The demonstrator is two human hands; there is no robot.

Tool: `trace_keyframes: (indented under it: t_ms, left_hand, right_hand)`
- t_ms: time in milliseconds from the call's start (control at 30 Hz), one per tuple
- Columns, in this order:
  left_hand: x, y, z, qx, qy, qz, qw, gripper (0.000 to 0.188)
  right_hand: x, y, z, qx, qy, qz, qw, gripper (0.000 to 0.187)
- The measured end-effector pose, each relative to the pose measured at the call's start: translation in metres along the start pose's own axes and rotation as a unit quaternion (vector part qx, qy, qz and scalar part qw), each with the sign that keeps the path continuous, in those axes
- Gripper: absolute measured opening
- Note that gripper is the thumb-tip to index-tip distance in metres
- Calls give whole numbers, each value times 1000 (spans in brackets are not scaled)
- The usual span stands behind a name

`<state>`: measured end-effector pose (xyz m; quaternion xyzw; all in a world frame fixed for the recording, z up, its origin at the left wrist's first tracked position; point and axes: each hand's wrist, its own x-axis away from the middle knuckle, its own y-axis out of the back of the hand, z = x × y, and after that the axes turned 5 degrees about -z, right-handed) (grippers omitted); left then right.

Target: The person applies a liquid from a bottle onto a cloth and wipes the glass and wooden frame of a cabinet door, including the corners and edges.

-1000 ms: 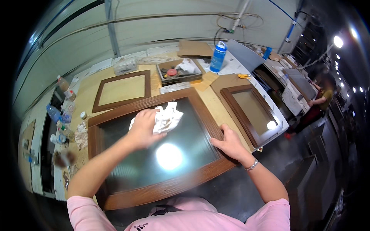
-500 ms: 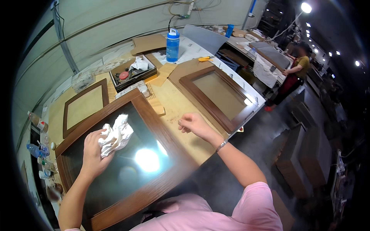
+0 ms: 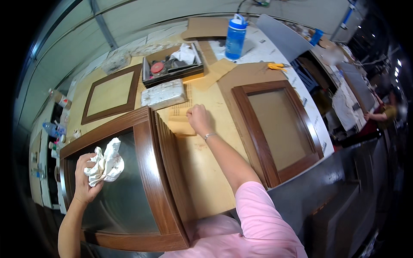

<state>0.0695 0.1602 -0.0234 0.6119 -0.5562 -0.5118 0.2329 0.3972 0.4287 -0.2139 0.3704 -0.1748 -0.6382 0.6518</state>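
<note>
My left hand (image 3: pixel 84 178) grips a crumpled white cloth (image 3: pixel 107 165) above the dark glass (image 3: pixel 124 202) of a brown wooden framed door (image 3: pixel 149 172). This door lies on top of a stack of similar frames, whose layered edges (image 3: pixel 170 150) show on its right side. My right hand (image 3: pixel 198 118) reaches forward past the stack, its fingers curled together beside a tan paper sheet (image 3: pixel 181 124). Whatever its fingertips hold, if anything, is hidden.
A second framed door (image 3: pixel 282 129) lies on cardboard at right; a thinner brown frame (image 3: pixel 112 96) lies far left. Beyond are a wrapped white block (image 3: pixel 163 93), an open box (image 3: pixel 150 81) of odds and ends, a blue bottle (image 3: pixel 235 38) and yellow-handled pliers (image 3: pixel 277 66). A person (image 3: pixel 383 114) stands far right.
The view has turned, and the glass door now sits straighter before me with the stack's side showing. My right hand has moved forward to the tan paper. The left still holds the cloth.
</note>
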Motion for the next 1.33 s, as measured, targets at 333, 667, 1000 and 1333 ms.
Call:
trace_keyframes:
  t_ms: [333,667,1000,1333]
  left_hand:
    - [-3,-7,-8,-17,36,-31,999,42]
    - [-4,-4,-5,-32,41,-26,998,43]
    - [-5,-5,-4,-36,44,-19,998,41]
    - [-1,-3,-1,-61,41,-10,997,44]
  right_hand:
    - [-47,-75,-25,56,63,2,996,23]
    - [-43,-85,-29,13,53,-33,998,21]
    - [-48,-99,-21,38,24,-62,997,10]
    - [-53,-105,-17,43,38,-50,997,15]
